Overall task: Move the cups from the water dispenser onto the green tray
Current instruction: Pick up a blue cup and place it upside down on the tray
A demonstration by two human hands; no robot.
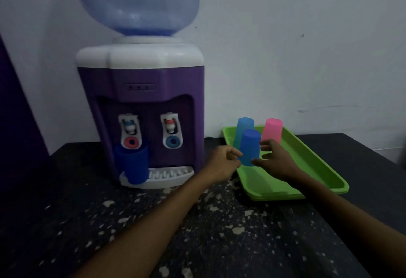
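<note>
A purple and white water dispenser (140,110) stands at the left on the dark counter. A dark blue cup (134,163) sits on the left side of its drip tray (171,173), under the left tap. To the right lies the green tray (312,168). Upside down at its far end stand a light blue cup (243,127) and a pink cup (272,129). A second dark blue cup (249,146), also inverted, is over the tray's near left part. My left hand (224,159) pinches its lower left edge. My right hand (274,159) is spread beside it, thumb at the rim.
A large blue water bottle (138,1) tops the dispenser. The black speckled counter (197,233) reaches toward me. A white wall rises behind, and a dark purple surface (15,113) borders the left side.
</note>
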